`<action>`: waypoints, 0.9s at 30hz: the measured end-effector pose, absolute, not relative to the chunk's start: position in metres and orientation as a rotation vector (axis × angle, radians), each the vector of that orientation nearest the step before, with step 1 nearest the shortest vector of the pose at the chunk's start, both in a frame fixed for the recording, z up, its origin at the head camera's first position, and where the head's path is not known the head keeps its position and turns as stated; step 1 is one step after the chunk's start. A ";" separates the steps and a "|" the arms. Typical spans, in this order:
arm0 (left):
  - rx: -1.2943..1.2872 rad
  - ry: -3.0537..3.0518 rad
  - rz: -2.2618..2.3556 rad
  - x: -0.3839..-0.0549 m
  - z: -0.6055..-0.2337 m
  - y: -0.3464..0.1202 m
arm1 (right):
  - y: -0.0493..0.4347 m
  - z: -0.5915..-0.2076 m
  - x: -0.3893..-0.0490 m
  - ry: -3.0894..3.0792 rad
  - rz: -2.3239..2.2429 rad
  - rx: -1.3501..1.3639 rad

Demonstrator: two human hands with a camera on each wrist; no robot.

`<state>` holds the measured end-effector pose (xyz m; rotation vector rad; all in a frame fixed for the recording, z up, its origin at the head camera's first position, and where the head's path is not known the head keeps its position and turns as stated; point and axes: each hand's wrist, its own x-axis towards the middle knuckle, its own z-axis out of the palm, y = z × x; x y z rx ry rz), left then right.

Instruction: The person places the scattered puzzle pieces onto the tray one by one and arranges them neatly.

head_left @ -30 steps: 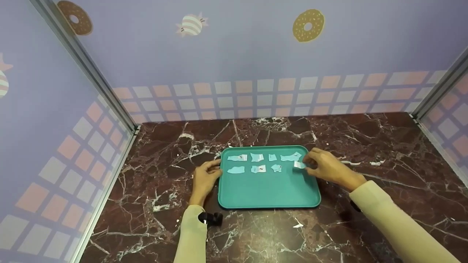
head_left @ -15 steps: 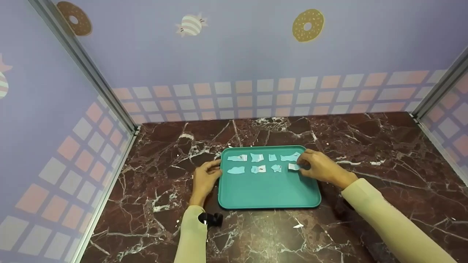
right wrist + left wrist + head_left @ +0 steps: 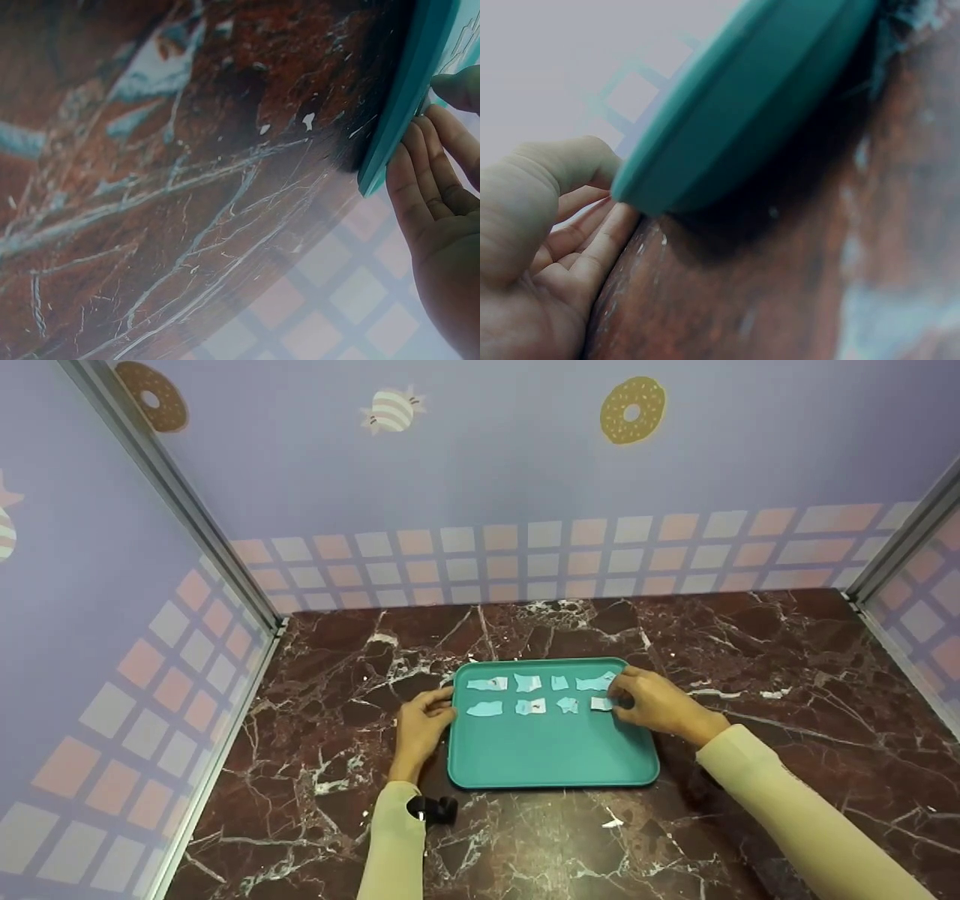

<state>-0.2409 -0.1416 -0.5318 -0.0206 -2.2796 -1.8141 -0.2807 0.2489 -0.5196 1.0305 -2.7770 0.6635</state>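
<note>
A teal tray [image 3: 553,750] lies on the marbled table, bearing two rows of torn light-blue paper scraps, such as this one [image 3: 484,709]. My left hand [image 3: 422,727] grips the tray's left edge; in the left wrist view the thumb [image 3: 585,154] is at the rim and the fingers are against its side. Over the tray's right part, my right hand [image 3: 652,701] pinches a small white and blue paper scrap [image 3: 601,703] at the right end of the nearer row. Its fingertips cover part of the scrap and the end of a long scrap [image 3: 592,684] behind it.
The dark red marbled table [image 3: 337,720] surrounds the tray. A purple patterned wall [image 3: 510,472] closes off the back, with side walls at left and right. Near the front lies a small white fleck [image 3: 612,823].
My right hand has moved a little left, bringing the scrap down to the end of the nearer row. In the last half second it barely shifts. My left hand stays at the tray's edge.
</note>
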 end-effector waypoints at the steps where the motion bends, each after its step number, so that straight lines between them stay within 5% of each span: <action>1: -0.018 -2.283 -1.811 -0.244 -0.537 -0.143 | 0.249 -0.520 -0.281 -2.774 0.661 1.034; 27: -0.042 -2.316 -1.785 -0.254 -0.560 -0.153 | 0.249 -0.522 -0.281 -2.715 0.618 1.074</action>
